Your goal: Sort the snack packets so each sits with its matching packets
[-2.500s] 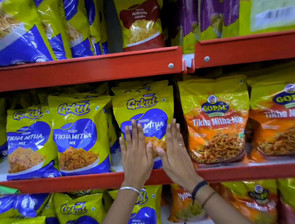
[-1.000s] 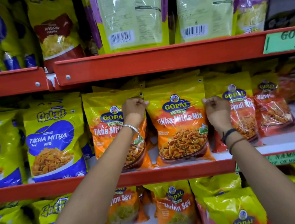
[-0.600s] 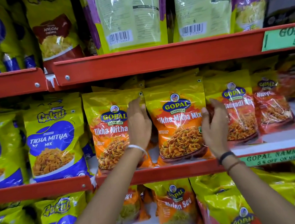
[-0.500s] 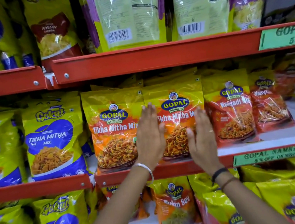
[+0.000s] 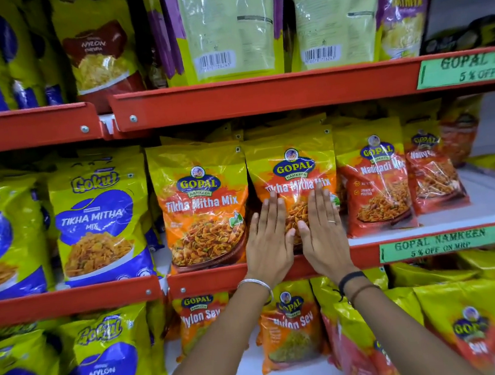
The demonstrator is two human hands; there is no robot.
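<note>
At the centre of the frame, both hands lie flat against the front of one orange Gopal Tikha Mitha Mix packet (image 5: 293,179), which stands upright on the middle red shelf (image 5: 216,278). The left hand (image 5: 269,240) covers the packet's lower left part and the right hand (image 5: 319,231) its lower right part, thumbs nearly touching between them. Neither grip is clamped on anything: the fingers of each hand are straight and spread flat on the wrapper, palms pressing its face.

Just to the left of this packet stands a second Tikha Mitha Mix packet (image 5: 202,204) of the same orange kind, its edge touching the first. Left of that, a yellow-and-blue Gokul Tikha Mitha packet (image 5: 98,219) stands on the neighbouring shelf section. To the right stands a red Gopal Nadiyadi Mix packet (image 5: 375,182), with another like it farther right.

A green price label (image 5: 439,244) is fixed to the shelf edge at centre right. On the lower shelf, Nylon Sev packets (image 5: 290,327) show between the forearms. Packets on the upper shelf include two turned back-out with barcodes (image 5: 224,26).
</note>
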